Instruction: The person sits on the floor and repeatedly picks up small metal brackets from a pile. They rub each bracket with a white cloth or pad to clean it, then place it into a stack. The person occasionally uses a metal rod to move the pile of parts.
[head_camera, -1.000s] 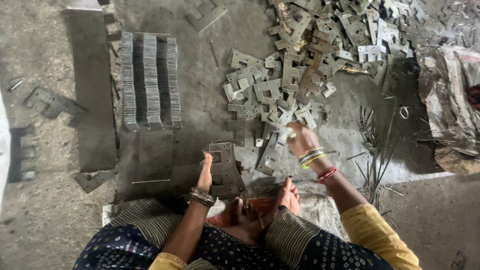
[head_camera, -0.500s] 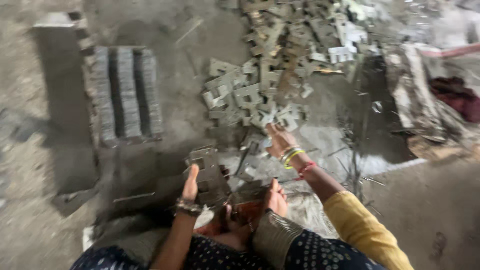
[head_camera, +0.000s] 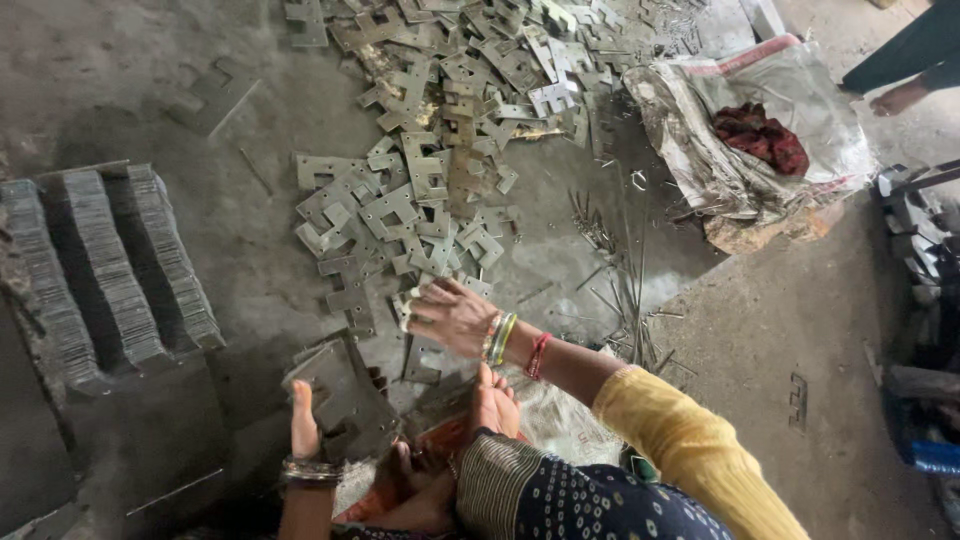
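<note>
My left hand (head_camera: 303, 420) holds the side of a small stack of notched grey metal plates (head_camera: 345, 395) that stands on the floor in front of my legs. My right hand (head_camera: 450, 315), with bangles at the wrist, reaches over the near edge of a big loose pile of the same plates (head_camera: 420, 170). Its fingers curl down onto the plates there, and I cannot tell whether they grip one. My feet (head_camera: 495, 400) lie between the two hands.
Rows of plates stacked on edge (head_camera: 100, 270) stand at the left. Thin metal rods (head_camera: 620, 260) lie right of the pile. A crumpled sack with a red cloth (head_camera: 760, 130) sits at the back right, with another person's foot (head_camera: 900, 95) beyond it. Dark metal parts (head_camera: 920, 230) line the right edge.
The view has swung right and closer, so the stacked rows slid to the left. My right hand has drawn in to the pile's near edge. My left hand stays on the small stack.
</note>
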